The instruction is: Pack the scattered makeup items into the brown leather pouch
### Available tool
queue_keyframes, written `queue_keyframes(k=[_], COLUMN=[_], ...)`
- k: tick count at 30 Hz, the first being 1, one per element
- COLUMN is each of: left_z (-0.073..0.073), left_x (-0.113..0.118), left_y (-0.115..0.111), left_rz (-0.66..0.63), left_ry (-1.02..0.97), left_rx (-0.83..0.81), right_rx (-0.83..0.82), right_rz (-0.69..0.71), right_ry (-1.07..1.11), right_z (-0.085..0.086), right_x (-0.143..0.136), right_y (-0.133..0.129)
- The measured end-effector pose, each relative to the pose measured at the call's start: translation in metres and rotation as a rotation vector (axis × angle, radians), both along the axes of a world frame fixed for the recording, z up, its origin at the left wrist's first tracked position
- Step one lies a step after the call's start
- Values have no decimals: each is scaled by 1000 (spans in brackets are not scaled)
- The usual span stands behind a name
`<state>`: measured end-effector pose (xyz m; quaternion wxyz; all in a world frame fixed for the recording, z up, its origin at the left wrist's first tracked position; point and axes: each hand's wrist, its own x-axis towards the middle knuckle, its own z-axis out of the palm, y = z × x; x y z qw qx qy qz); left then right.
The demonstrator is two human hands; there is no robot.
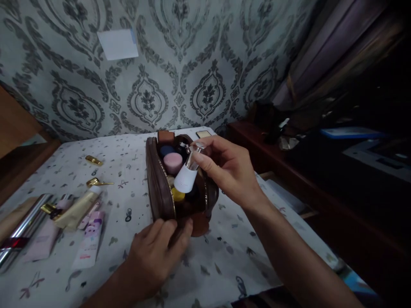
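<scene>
So, R hand grips 1 btl over 1 bag; L hand touches bag, grasp unclear.

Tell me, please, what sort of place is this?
Most likely a room in a home, perhaps a bedroom. The ornate wallpaper, what looks like a curtain at the right, and an open brown bag of small containers suggest it.

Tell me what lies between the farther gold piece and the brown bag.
Nothing but bare printed cloth separates the gold piece from the brown bag; the head view shows this.
</scene>
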<state>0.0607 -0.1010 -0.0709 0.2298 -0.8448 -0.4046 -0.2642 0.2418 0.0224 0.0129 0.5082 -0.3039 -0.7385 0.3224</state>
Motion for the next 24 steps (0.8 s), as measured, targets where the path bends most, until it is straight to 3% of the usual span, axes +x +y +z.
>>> queue_keyframes(k=[5,15,24], left_z=[3,-10,-14], left_x=[-2,-8,-9], left_y=[2,-1,0], left_rz=[-45,-47,-62], left_ry=[77,36,11], left_rx=[10,-96,-24], right_rx=[41,200,274], right_rz=[-8,96,179], right_ry=[-213,-579,-740], right_z=[-1,6,-1], right_x=[6,20,11], right_y=[2,0,-10])
